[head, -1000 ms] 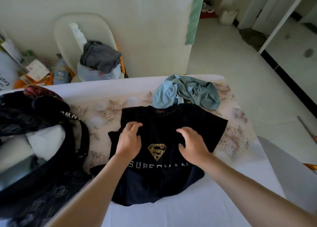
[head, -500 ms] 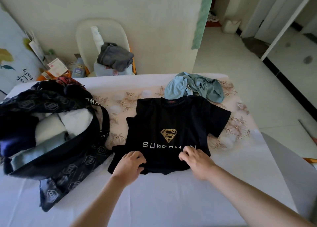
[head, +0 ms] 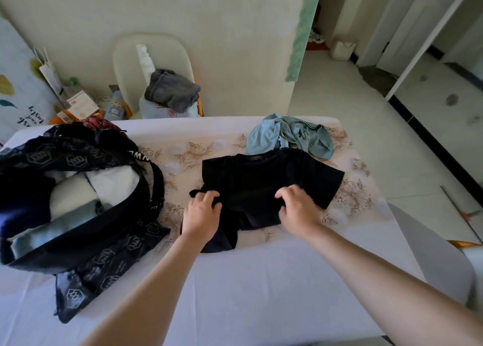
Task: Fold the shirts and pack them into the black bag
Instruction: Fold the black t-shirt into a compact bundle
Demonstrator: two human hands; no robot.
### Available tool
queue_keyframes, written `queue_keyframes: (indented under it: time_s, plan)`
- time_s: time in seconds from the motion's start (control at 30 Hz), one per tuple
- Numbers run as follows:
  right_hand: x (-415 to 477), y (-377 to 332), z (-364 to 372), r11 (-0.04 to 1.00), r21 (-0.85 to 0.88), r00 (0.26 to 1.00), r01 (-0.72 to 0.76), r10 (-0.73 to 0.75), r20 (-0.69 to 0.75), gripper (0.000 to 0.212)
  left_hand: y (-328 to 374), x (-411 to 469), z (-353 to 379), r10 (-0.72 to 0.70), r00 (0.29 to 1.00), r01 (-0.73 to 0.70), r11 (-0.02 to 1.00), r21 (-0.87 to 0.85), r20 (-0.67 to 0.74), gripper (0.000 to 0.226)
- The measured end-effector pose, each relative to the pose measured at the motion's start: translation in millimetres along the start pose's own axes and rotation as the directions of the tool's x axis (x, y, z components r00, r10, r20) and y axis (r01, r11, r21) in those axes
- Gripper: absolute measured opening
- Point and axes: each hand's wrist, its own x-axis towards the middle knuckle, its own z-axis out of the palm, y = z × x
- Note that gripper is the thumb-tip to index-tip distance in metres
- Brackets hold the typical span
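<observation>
A black T-shirt (head: 264, 178) lies on the table (head: 261, 288), its bottom half turned up over the chest so the print is hidden. My left hand (head: 202, 213) grips the folded hem at the shirt's left side. My right hand (head: 298, 209) grips the same hem at the right side. A crumpled light blue shirt (head: 290, 135) sits just behind the black one. The black bag (head: 86, 207) stands wide open at the left, holding several folded white and pale garments.
A pale chair (head: 154, 65) with a grey garment (head: 171, 90) stands behind the table against the wall. Boxes and paper bags crowd the floor at the far left. A tiled floor (head: 366, 126) runs off to the right.
Both hands slid down to the shirt's hem, took hold of it and carried it up over the chest. The printed logo is now covered.
</observation>
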Motion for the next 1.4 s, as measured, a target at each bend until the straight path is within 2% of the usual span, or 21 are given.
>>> queue_keyframes:
  time_s: [0.1,0.17,0.23,0.33,0.4,0.47,0.57,0.63,0.73,0.8,0.93,0.97,1.07,1.13,1.17,1.2,1.27,1.3,1.33,1.37,1.4]
  plan:
    - [-8.9,-8.3,22.6,0.995,0.041,0.929,0.091,-0.1,0.356,0.059,-12.9,-10.9,14.3,-0.003,0.946,-0.058,0.982,0.18,0.323,0.059]
    - [-9.6,-12.4,40.2,0.992,-0.038,0.871,0.123,-0.089,0.482,0.077,-21.0,-15.8,17.7,-0.055,0.907,-0.039,0.976,0.215,0.417,0.083]
    - [-6.2,-17.3,54.4,0.979,-0.134,0.871,0.155,-0.071,0.485,0.08,-25.0,-20.1,20.0,-0.066,0.899,-0.034,0.975,0.219,0.432,0.109]
    - [7.8,-22.4,67.1,0.985,-0.152,0.952,0.086,-0.036,0.304,0.062,-21.4,-24.9,23.9,0.039,0.934,-0.137,0.957,0.257,0.356,0.126]
    - [18.8,-23.9,73.4,0.995,-0.095,0.982,0.041,-0.023,0.186,0.044,-18.2,-26.5,29.5,0.123,0.938,-0.217,0.937,0.274,0.323,0.119]
    - [29.0,-24.1,75.4,1.0,-0.011,0.984,0.008,-0.005,0.176,0.029,-18.6,-26.3,39.6,0.173,0.949,-0.25,0.924,0.291,0.264,0.094]
    - [37.9,-28.7,67.9,0.968,0.217,0.982,-0.125,0.089,0.168,0.026,-22.5,-21.1,44.5,0.07,0.99,-0.081,0.993,0.091,0.124,0.06]
    - [41.3,-32.0,56.3,0.896,0.373,0.969,-0.24,0.201,0.141,0.024,-22.6,-15.4,37.4,-0.022,0.995,0.027,0.998,-0.055,0.1,0.055]
    - [44.4,-32.6,30.6,0.781,0.509,0.929,-0.363,0.348,0.128,0.024,-26.2,-6.2,20.9,-0.046,0.998,0.051,0.987,-0.153,0.035,0.057]
    - [44.4,-28.8,10.2,0.786,0.514,0.937,-0.344,0.322,0.136,0.018,-30.3,-0.6,5.9,-0.048,0.999,0.051,0.979,-0.196,0.016,0.057]
    - [32.8,-18.7,-23.2,0.923,0.298,0.938,-0.244,0.147,0.315,0.01,-33.9,4.0,-28.4,-0.063,0.993,0.081,0.979,-0.189,0.099,0.058]
    - [28.2,-15.6,-27.5,0.938,0.261,0.927,-0.229,0.128,0.353,0.016,-32.5,1.8,-35.9,-0.065,0.989,0.09,0.978,-0.188,0.135,0.06]
    - [9.9,-7.2,-38.9,0.933,0.218,0.908,-0.285,0.19,0.374,0.029,-29.0,-9.1,-52.0,-0.096,0.979,0.135,0.967,-0.214,0.182,0.058]
    - [-4.7,-3.9,-50.7,0.917,0.226,0.9,-0.33,0.233,0.368,0.036,-27.7,-18.7,-56.3,-0.105,0.955,0.174,0.955,-0.24,0.277,0.057]
    - [-12.8,-2.8,-56.9,0.918,0.197,0.882,-0.343,0.243,0.404,0.039,-26.8,-23.4,-56.5,-0.088,0.917,0.182,0.96,-0.212,0.389,0.056]
    - [-20.6,-3.0,-61.6,0.933,0.12,0.842,-0.339,0.244,0.481,0.039,-24.1,-28.0,-54.5,-0.076,0.834,0.187,0.971,-0.15,0.546,0.054]
    - [-37.1,-1.3,-61.7,0.949,-0.112,0.663,-0.295,0.287,0.692,0.026,-17.1,-41.2,-52.1,-0.138,0.519,0.205,0.978,0.033,0.843,0.041]
    - [-45.8,-3.8,-61.3,0.931,-0.21,0.556,-0.298,0.348,0.755,0.014,-15.4,-47.9,-48.9,-0.167,0.402,0.215,0.973,0.084,0.9,0.033]
    - [-53.4,-5.6,-58.1,0.911,-0.272,0.477,-0.308,0.396,0.785,0.015,-15.0,-53.4,-45.3,-0.153,0.396,0.214,0.974,0.071,0.905,0.028]
    - [-58.9,-7.3,-54.1,0.903,-0.289,0.453,-0.317,0.412,0.791,0.021,-15.6,-58.7,-41.2,-0.099,0.494,0.191,0.982,0.003,0.864,0.027]
    - [-62.4,-8.9,-49.7,0.915,-0.271,0.485,-0.3,0.391,0.782,0.026,-16.8,-62.0,-36.8,-0.04,0.659,0.131,0.989,-0.062,0.751,0.026]
